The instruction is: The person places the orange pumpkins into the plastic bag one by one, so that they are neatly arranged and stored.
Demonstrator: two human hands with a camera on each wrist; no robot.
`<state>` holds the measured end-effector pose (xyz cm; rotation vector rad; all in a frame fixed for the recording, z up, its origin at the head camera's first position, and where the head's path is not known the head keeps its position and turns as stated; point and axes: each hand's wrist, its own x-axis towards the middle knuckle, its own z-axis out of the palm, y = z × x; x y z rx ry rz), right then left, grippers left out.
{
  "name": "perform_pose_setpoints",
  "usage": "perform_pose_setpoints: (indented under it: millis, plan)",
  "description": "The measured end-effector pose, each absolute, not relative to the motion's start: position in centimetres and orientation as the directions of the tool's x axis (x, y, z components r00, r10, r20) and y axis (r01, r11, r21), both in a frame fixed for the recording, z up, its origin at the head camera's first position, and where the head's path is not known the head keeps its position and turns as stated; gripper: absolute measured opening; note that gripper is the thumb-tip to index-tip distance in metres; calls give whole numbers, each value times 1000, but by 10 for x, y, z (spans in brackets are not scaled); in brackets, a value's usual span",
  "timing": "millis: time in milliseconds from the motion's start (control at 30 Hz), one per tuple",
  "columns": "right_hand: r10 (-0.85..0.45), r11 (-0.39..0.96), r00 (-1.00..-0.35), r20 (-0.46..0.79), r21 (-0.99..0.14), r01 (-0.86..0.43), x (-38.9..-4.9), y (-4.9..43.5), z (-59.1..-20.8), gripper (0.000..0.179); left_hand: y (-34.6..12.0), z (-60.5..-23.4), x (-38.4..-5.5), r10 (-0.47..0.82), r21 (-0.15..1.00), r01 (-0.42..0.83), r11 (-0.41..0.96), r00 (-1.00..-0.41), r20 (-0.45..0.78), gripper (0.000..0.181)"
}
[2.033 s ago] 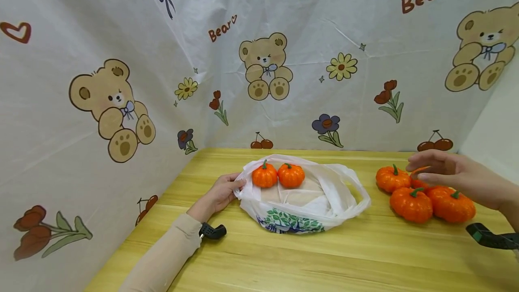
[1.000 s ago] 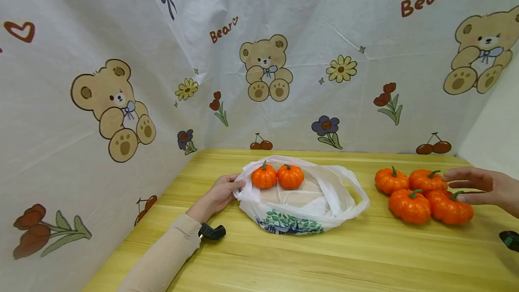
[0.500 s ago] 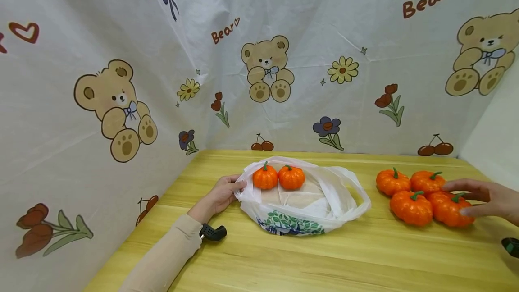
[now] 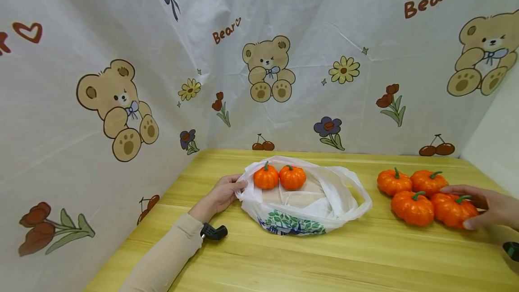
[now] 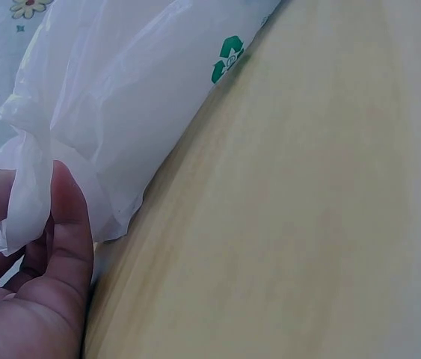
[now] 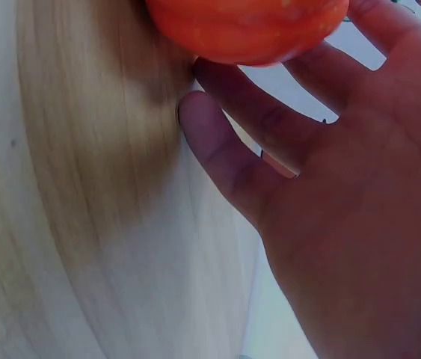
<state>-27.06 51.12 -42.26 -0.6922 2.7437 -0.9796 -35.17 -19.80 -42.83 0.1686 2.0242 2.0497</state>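
Observation:
At the left rim of a white plastic bag [image 4: 344,215], my left hand [image 4: 220,194] pinches the film between thumb and fingers; the left wrist view has the gathered edge [image 5: 31,187] between them. Two small orange pumpkins [image 4: 266,177] with green stems sit inside the bag, side by side at its back left. On the right my right hand [image 4: 494,205] reaches round the near-right pumpkin [image 4: 452,211], thumb at its front and fingers behind. In the right wrist view those fingers are spread and only lightly bent beside the pumpkin [image 6: 247,30].
Three more pumpkins [image 4: 412,208] cluster against the near-right one on the wooden table [image 4: 284,265]. The bag's loop handle [image 4: 358,190] points toward them. A bear-print sheet [image 4: 284,116] hangs behind and to the left, and a plain white wall [image 4: 498,148] stands right.
My right hand has come from above the back pumpkins, swung right, then lowered and closed in around the near-right pumpkin. The left hand keeps its pinch on the bag, and the pumpkins stay put.

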Motion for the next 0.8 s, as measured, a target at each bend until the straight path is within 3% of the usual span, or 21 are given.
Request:
perform_pose_setpoints:
  millis: [167,400,800]
  plan:
    - [-518,627,-853,53,-656,-421,-272,516,-427,76,-198,-429,-351,270,996,-93,5,-959,-91,47]
    - [-485,640,-874,13,-676,-365,-270,520,-427,75,-198,-430,-350,264,995,-98,4,-960,-96,45]
    - [-435,653,-882,183,-611,-448,-267,522,-412,83,-198,-429,-351,259,996,-91,3,-962,-89,45]
